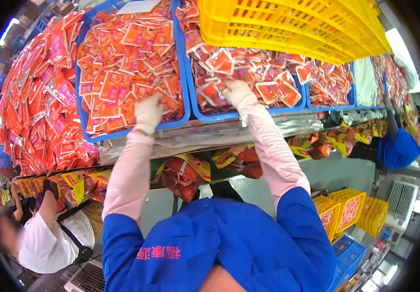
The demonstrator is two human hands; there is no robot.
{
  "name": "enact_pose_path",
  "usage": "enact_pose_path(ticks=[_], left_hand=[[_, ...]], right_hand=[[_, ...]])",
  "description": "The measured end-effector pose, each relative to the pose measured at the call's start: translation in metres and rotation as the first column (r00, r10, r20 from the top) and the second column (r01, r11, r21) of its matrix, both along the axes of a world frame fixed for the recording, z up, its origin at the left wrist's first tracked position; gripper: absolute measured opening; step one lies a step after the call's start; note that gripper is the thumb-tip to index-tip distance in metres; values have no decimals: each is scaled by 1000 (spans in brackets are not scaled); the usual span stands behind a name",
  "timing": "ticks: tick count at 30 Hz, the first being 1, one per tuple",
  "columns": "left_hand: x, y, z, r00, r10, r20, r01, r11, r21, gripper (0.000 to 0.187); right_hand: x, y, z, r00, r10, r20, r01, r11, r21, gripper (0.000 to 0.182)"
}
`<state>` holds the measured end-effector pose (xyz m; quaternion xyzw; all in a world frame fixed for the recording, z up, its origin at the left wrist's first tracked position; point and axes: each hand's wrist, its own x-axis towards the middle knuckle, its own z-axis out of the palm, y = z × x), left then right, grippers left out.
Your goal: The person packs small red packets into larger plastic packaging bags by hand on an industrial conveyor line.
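Note:
My left hand (149,113), in a white glove, is over the near right part of a blue crate (185,97) full of small orange packets (122,63). Its fingers are curled down toward the packets, and what they hold is hidden. To the right, my right hand (239,93), also gloved, reaches into a second blue crate (229,117) of red and white packets (268,90). The fingers there are closed at the edge of a red packet (210,92).
A big heap of orange packets (44,107) lies at left. Yellow crates (293,29) overhang the second blue crate. Filled bags (183,177) hang along the table's front edge. One person in white (59,238) is at left, another in blue (400,146) at right.

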<state>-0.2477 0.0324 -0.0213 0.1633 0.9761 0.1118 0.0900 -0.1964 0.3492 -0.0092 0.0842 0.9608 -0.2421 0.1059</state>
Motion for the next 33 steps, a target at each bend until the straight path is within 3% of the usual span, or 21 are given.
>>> enact_pose_path(ticks=[1, 2, 3, 4, 5, 7, 8, 10, 12, 14, 16, 18, 20, 21, 22, 24, 27, 29, 30, 31, 33], left_hand=[[7, -19, -9, 992, 61, -113, -19, 941, 338, 24], [20, -26, 12, 994, 87, -63, -44, 864, 502, 23], [29, -32, 36, 986, 90, 137, -146, 860, 489, 24], [59, -19, 71, 969, -53, 242, -170, 572, 803, 19], [89, -5, 89, 925, -108, 365, -287, 433, 855, 17], [140, 18, 102, 890, -312, 332, -213, 360, 909, 20], [164, 33, 105, 880, -336, 337, -211, 360, 909, 21], [191, 60, 88, 898, -440, 24, 189, 435, 881, 23], [204, 76, 74, 807, -519, -281, 572, 573, 587, 26], [213, 71, 59, 749, -615, -245, 662, 712, 235, 29], [217, 53, 46, 758, -648, -74, 650, 760, 3, 32], [215, 31, 62, 767, -629, -129, 639, 767, 57, 34], [213, 8, 72, 661, -736, -148, 749, 660, 63, 23], [212, 3, 56, 627, -743, -235, 764, 646, -4, 11], [215, 0, 49, 636, -735, -236, 755, 655, -5, 11], [215, -1, 43, 648, -720, -249, 755, 651, 83, 7], [225, -3, 45, 632, -718, -291, 768, 631, 111, 5], [221, -9, 56, 622, -766, -163, 782, 619, 75, 5], [217, -14, 62, 626, -765, -153, 779, 624, 64, 5], [205, -15, 75, 730, -663, -164, 681, 685, 260, 9], [167, -16, 95, 839, -496, -221, 542, 736, 405, 23]], right_hand=[[12, 12, -1, 979, 35, -200, -42, 999, -28, 33], [32, 13, 33, 981, -91, -170, 30, 942, -334, 37], [51, 18, 52, 968, -161, -194, 76, 920, -385, 39], [68, 22, 62, 949, -224, -222, 110, 895, -432, 42], [82, 22, 63, 900, -377, -218, 148, 735, -662, 37], [85, 30, 46, 885, -439, -154, 193, 648, -736, 32], [86, 31, 41, 865, -495, -87, 230, 544, -807, 27], [82, 18, 47, 822, -568, -45, 282, 475, -834, 20], [78, 12, 46, 722, -690, -56, 289, 374, -881, 19], [89, 12, 76, 725, -688, -32, 312, 370, -875, 16], [118, 10, 91, 837, -512, -191, 54, 425, -903, 11], [154, -25, 136, 971, -237, -7, 167, 704, -690, 5], [189, -61, 101, 984, 102, -148, -176, 727, -664, 6], [195, -76, 84, 937, 347, -46, -341, 872, -351, 8], [197, -93, 64, 842, 523, 131, -526, 850, -12, 12], [192, -133, 12, 739, 485, 468, -538, 843, -24, 19], [179, -173, -118, 723, 489, 488, -510, 854, -100, 24], [164, -195, -119, 734, 390, 555, -395, 911, -118, 23], [165, -184, -118, 647, 531, 547, -482, 841, -247, 23], [155, -160, -32, 544, 663, 515, -559, 744, -366, 23], [145, -113, 64, 784, 566, 255, -412, 782, -468, 26]])
